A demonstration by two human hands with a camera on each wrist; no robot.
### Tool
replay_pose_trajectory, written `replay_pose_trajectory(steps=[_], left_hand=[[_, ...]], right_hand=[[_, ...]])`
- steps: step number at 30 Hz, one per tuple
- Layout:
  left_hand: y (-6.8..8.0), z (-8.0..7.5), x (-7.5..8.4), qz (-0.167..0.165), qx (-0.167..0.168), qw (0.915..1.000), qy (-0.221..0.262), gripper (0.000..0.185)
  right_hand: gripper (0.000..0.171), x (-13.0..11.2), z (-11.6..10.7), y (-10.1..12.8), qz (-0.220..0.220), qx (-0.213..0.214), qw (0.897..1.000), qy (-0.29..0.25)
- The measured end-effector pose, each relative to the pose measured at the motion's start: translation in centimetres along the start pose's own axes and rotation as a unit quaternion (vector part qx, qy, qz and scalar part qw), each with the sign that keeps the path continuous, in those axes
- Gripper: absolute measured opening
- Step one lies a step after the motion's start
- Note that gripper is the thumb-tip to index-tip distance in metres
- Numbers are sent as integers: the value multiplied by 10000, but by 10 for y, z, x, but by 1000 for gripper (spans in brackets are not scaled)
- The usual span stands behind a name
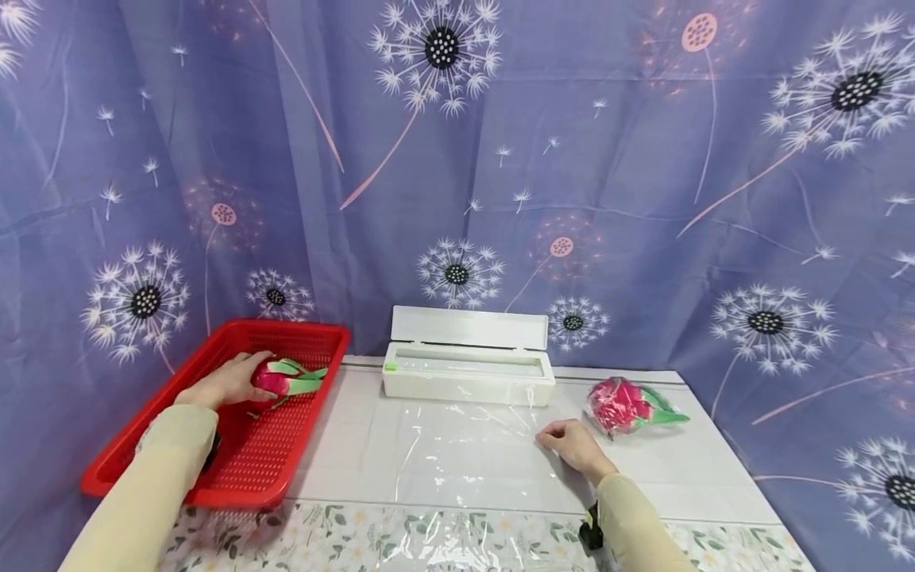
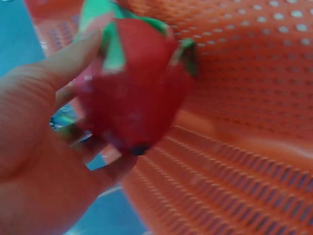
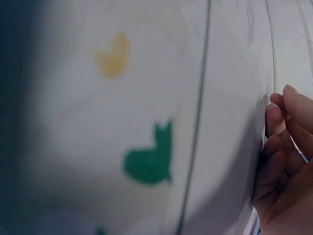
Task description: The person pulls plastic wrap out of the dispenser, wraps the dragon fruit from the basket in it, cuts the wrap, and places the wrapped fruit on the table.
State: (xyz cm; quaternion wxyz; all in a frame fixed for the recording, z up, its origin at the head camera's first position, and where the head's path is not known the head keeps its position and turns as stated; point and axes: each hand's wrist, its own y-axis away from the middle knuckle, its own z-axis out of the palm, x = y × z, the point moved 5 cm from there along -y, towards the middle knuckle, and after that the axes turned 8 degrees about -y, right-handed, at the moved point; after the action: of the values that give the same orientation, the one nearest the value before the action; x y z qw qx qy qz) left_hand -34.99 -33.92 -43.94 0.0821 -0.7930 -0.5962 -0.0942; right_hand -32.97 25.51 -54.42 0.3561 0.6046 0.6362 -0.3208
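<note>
My left hand (image 1: 227, 381) grips a pink dragon fruit (image 1: 273, 378) with green leaf tips, inside the red basket (image 1: 250, 465). Up close in the left wrist view, the thumb and fingers curl round the dragon fruit (image 2: 139, 83). A sheet of clear cling film (image 1: 457, 457) stretches from the white dispenser box (image 1: 468, 387) toward the table's front. At the film's right edge, my right hand (image 1: 575, 449) pinches it between thumb and fingertips. The right wrist view shows those curled fingers (image 3: 276, 164) low over the white surface.
Another dragon fruit (image 1: 620, 405), wrapped in clear film, lies to the right of the box. The box's lid (image 1: 468, 326) stands raised at the back. A blue dandelion curtain (image 1: 608, 175) hangs behind the table, whose front strip (image 1: 343, 532) is floral.
</note>
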Motion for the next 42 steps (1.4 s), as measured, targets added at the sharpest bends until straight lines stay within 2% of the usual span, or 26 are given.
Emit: replay_pose_trajectory(steps=[3, 6, 10, 12, 18, 23, 29, 37, 42], left_hand=[[1, 6, -5, -68, -18, 10000, 11, 89], [0, 10, -3, -134, -139, 9998, -92, 95], [0, 12, 0, -387, -387, 9983, -178, 103], [1, 13, -2, -489, -376, 9979, -211, 105], [-4, 21, -6, -584, -39, 9966, -575, 106], [-8, 27, -6, -504, 179, 9960, -715, 105], [-3, 27, -8, -468, 263, 9971, -531, 102], [-5, 31, -14, -242, 513, 9981, -238, 97], [-5, 26, -19, -108, 792, 9967, -150, 92]], right_hand=[[8, 3, 0, 2, 71, -31, 9999, -93], [9, 5, -1, 3, 141, -16, 9998, -164], [10, 5, -2, 1, 173, 18, 9997, -168], [10, 4, -2, -1, 172, 18, 9998, -137], [10, 4, -2, -2, 104, 10, 9998, -150], [10, 1, -4, 0, 15, 23, 9999, -170], [10, 2, -2, 0, 118, -33, 9997, -209], [10, 2, -3, 2, 182, 62, 9996, -217], [11, 1, -2, 0, 198, 46, 9996, -195]])
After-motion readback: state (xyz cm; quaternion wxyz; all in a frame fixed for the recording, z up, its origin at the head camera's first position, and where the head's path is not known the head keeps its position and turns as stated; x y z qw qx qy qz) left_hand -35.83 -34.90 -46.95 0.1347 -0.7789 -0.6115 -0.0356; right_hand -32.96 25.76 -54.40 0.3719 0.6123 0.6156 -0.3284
